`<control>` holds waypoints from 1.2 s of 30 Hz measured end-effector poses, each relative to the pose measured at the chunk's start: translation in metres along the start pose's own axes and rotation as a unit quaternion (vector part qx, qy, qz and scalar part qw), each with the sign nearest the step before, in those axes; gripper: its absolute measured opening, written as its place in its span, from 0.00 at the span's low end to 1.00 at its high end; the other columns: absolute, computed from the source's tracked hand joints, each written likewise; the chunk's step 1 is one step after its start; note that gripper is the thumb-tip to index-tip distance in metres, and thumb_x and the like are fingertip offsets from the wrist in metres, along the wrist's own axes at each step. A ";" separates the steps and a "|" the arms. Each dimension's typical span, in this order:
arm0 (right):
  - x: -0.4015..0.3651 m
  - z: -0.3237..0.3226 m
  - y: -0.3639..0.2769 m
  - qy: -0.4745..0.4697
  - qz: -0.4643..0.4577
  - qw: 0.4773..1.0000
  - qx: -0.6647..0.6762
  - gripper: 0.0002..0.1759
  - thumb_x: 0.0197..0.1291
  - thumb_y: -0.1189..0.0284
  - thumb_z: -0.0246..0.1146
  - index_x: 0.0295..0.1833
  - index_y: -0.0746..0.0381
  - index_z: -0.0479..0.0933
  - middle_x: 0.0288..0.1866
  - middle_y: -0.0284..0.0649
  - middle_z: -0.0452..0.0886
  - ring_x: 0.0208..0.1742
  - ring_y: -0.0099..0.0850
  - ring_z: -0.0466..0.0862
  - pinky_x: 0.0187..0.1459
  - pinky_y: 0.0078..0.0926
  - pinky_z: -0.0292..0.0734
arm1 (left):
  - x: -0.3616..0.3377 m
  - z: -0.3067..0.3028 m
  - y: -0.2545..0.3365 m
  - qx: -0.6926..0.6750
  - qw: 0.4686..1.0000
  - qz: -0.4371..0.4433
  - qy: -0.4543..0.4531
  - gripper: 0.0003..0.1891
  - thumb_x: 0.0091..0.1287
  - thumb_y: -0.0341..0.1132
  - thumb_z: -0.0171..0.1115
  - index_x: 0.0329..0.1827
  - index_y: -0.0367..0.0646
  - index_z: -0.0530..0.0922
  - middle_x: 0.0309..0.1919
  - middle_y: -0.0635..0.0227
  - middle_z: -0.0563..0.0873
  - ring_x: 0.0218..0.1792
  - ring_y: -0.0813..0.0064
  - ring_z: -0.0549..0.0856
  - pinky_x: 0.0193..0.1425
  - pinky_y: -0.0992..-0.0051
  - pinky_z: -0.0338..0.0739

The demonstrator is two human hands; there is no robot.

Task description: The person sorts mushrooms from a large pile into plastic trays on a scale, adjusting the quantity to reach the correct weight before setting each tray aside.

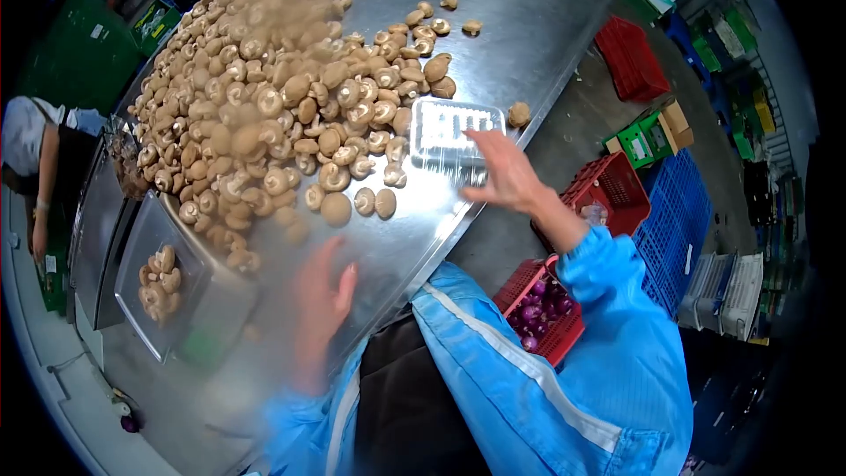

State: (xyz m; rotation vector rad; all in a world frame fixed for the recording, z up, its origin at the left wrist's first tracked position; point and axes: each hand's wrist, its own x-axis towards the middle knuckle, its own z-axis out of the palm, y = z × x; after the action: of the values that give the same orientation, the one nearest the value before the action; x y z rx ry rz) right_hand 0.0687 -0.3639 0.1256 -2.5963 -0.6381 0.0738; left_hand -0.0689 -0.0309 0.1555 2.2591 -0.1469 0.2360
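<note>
A large heap of brown mushrooms (264,106) covers much of the metal table (520,9), with a few loose ones near its edges. At the table's near edge lies a clear plastic punnet (432,154) with a ribbed base and no mushrooms visible in it. My right hand (507,174) is at the punnet's right side, thumb and fingers apart, fingertips overlapping its rim. Below the heap, my left hand (319,304) hovers over the table with thumb and fingers spread, holding nothing. A smear on the lens blurs the view around it.
On the left, a clear plastic tub (150,300) contains several mushrooms. To the right stand a red crate of purple onions (564,335), another red crate (630,181), a blue crate (674,229) and a green box (639,145). Another person (40,150) stands at far left.
</note>
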 end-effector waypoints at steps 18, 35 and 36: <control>-0.068 0.071 -0.070 -0.243 0.351 0.761 0.488 0.29 0.76 0.67 0.52 0.78 0.63 0.58 0.40 0.44 0.84 0.25 0.28 0.85 0.22 0.21 0.80 | -0.053 0.059 -0.049 -0.515 0.645 -0.544 -0.152 0.20 0.75 0.28 0.54 0.66 0.29 0.63 0.51 0.42 0.83 0.32 0.59 0.89 0.26 0.77 0.80; 0.083 0.127 -0.064 -0.035 0.319 0.836 0.445 0.19 0.67 0.80 0.46 0.60 0.71 0.73 0.20 0.41 0.77 0.12 0.28 0.75 0.14 0.29 0.68 | 0.093 0.080 -0.141 -0.493 0.733 -0.466 0.054 0.21 0.71 0.21 0.47 0.67 0.33 0.62 0.45 0.45 0.84 0.21 0.66 0.81 0.21 0.75 0.77; 0.099 0.140 -0.062 -0.019 0.308 0.847 0.434 0.14 0.69 0.80 0.46 0.54 0.71 0.73 0.17 0.41 0.76 0.12 0.29 0.76 0.14 0.31 0.70 | 0.107 0.081 -0.153 -0.521 0.737 -0.424 0.075 0.21 0.70 0.19 0.44 0.66 0.33 0.64 0.41 0.47 0.84 0.19 0.67 0.80 0.19 0.75 0.75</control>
State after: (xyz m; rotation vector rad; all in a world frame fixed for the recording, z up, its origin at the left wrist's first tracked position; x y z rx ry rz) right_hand 0.1081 -0.2109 0.0339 -1.7899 0.2353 0.4939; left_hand 0.0731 0.0025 0.0140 0.9855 0.6841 -0.1513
